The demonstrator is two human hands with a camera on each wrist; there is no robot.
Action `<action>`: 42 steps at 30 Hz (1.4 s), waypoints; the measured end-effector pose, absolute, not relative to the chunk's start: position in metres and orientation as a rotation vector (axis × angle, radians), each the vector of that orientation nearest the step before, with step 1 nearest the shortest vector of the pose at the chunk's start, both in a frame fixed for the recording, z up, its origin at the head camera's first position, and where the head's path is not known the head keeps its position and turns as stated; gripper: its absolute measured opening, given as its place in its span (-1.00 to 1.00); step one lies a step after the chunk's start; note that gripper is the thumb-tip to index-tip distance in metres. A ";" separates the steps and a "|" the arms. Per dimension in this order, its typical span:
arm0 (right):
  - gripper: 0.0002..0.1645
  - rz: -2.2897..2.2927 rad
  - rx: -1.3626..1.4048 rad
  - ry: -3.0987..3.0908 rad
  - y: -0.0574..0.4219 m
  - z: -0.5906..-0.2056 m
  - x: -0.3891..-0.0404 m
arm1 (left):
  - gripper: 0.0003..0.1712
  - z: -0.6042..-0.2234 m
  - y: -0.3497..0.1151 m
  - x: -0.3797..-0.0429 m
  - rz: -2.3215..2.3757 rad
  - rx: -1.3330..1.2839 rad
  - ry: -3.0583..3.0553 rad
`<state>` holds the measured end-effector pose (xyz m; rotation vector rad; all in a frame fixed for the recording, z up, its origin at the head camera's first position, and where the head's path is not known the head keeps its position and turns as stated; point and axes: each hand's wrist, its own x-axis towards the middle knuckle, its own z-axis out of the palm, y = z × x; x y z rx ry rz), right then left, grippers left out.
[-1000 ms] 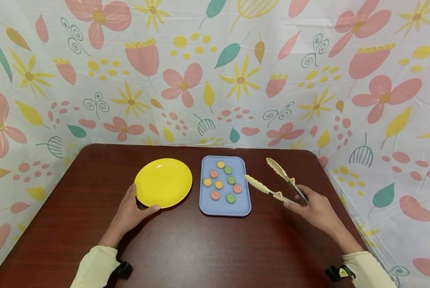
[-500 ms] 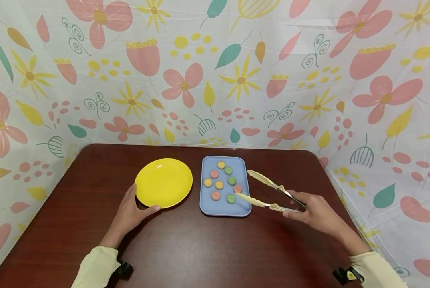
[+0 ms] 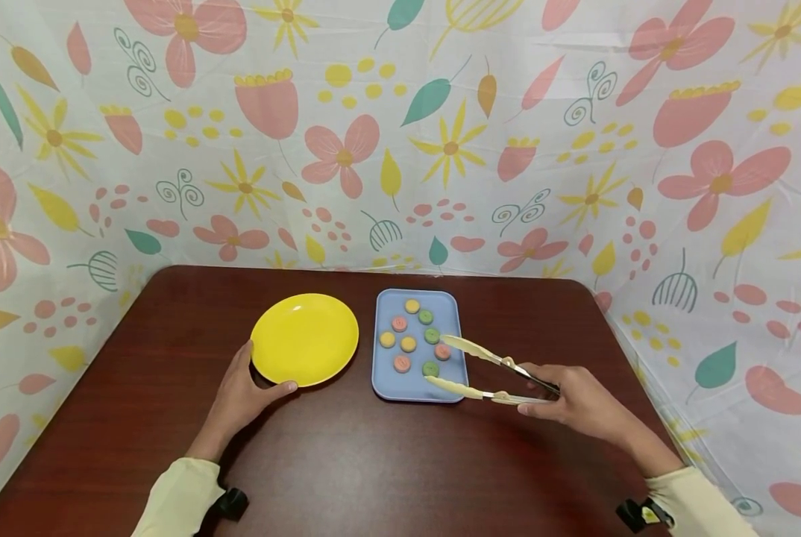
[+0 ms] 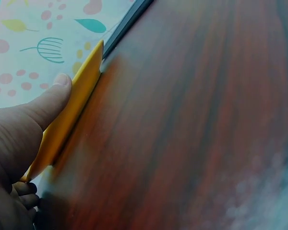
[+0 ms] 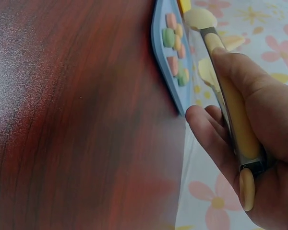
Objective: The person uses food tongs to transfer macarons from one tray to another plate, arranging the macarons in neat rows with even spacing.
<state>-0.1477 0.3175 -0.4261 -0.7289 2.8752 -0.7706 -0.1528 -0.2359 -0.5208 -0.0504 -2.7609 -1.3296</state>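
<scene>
My left hand [image 3: 244,394] grips the near left rim of a round yellow plate [image 3: 305,339] that lies on the table. In the left wrist view the thumb [image 4: 57,93] lies along the plate's edge [image 4: 74,120], with fingers curled at its other side. My right hand [image 3: 578,403] holds a pair of tongs [image 3: 508,362] with cream tips and metal arms, spread apart. Their tips hover over the right part of a blue tray [image 3: 390,388], around a pink button-like disc [image 3: 442,351] and a green one [image 3: 430,369]. Nothing is pinched between the tips.
Several more small yellow, pink and green discs [image 3: 408,344] lie scattered on the tray, right of the plate. All stands on a dark brown wooden table [image 3: 347,462]. A flowered cloth [image 3: 400,149] hangs behind and at both sides.
My right hand has brought the tongs left and nearer, from beside the tray to over its right part. The tongs remain spread. The left hand, plate and discs have stayed put.
</scene>
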 end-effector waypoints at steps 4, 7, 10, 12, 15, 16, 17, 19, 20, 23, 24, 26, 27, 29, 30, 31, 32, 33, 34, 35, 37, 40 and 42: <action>-0.21 -0.738 -0.738 2.865 0.316 -0.428 -0.147 | 0.48 -0.521 -0.237 -0.154 -1.332 -0.034 -2.769; -0.26 -0.701 -0.745 2.876 0.314 -0.429 -0.147 | 0.49 -0.522 -0.237 -0.154 -1.336 -0.017 -2.779; -0.34 -0.674 -0.749 2.885 0.312 -0.431 -0.148 | 0.51 -0.521 -0.237 -0.154 -1.339 0.000 -2.786; -0.37 -0.659 -0.754 2.889 0.311 -0.432 -0.148 | 0.51 -0.521 -0.237 -0.153 -1.341 0.012 -2.791; -0.40 -0.640 -0.776 2.896 0.310 -0.433 -0.149 | 0.52 -0.520 -0.237 -0.153 -1.348 0.030 -2.797; -0.40 -0.629 -0.784 2.900 0.310 -0.434 -0.150 | 0.52 -0.520 -0.237 -0.153 -1.349 0.034 -2.799; -0.40 -0.622 -0.791 2.901 0.309 -0.434 -0.150 | 0.52 -0.520 -0.237 -0.153 -1.349 0.034 -2.799; -0.41 -0.614 -0.806 2.904 0.308 -0.435 -0.151 | 0.52 -0.519 -0.238 -0.153 -1.351 0.033 -2.799; -0.42 -0.608 -0.811 2.907 0.308 -0.435 -0.151 | 0.52 -0.519 -0.238 -0.153 -1.354 0.031 -2.799; -0.43 -0.596 -0.822 2.910 0.307 -0.436 -0.152 | 0.51 -0.520 -0.238 -0.153 -1.359 0.021 -2.789; -0.43 -0.595 -0.824 2.911 0.307 -0.437 -0.152 | 0.50 -0.520 -0.238 -0.153 -1.362 0.014 -2.784; -0.43 -0.590 -0.827 2.911 0.306 -0.438 -0.153 | 0.49 -0.520 -0.238 -0.153 -1.364 -0.001 -2.772; -0.43 -0.587 -0.830 2.911 0.306 -0.438 -0.153 | 0.48 -0.521 -0.238 -0.153 -1.364 -0.007 -2.766; -0.43 -0.586 -0.824 2.905 0.306 -0.439 -0.154 | 0.47 -0.521 -0.238 -0.154 -1.363 -0.018 -2.761; -0.43 -0.582 -0.824 2.906 0.306 -0.439 -0.154 | 0.47 -0.522 -0.238 -0.154 -1.363 -0.021 -2.760; -0.43 -0.579 -0.823 2.904 0.306 -0.439 -0.154 | 0.47 -0.522 -0.238 -0.154 -1.362 -0.023 -2.759; -0.43 -0.578 -0.821 2.901 0.306 -0.440 -0.153 | 0.47 -0.522 -0.238 -0.154 -1.363 -0.025 -2.758; -0.43 -0.573 -0.820 2.900 0.306 -0.440 -0.154 | 0.47 -0.522 -0.238 -0.154 -1.364 -0.026 -2.758; -0.43 -0.571 -0.818 2.898 0.306 -0.440 -0.153 | 0.47 -0.523 -0.238 -0.154 -1.364 -0.030 -2.758; -0.43 -0.566 -0.817 2.898 0.306 -0.440 -0.154 | 0.46 -0.523 -0.238 -0.154 -1.364 -0.033 -2.757; -0.44 -0.561 -0.817 2.897 0.306 -0.441 -0.154 | 0.46 -0.523 -0.238 -0.154 -1.363 -0.035 -2.753; -0.44 -0.554 -0.812 2.896 0.306 -0.441 -0.154 | 0.46 -0.523 -0.238 -0.154 -1.363 -0.040 -2.749; -0.44 -0.554 -0.811 2.893 0.306 -0.441 -0.154 | 0.46 -0.523 -0.238 -0.154 -1.358 -0.039 -2.749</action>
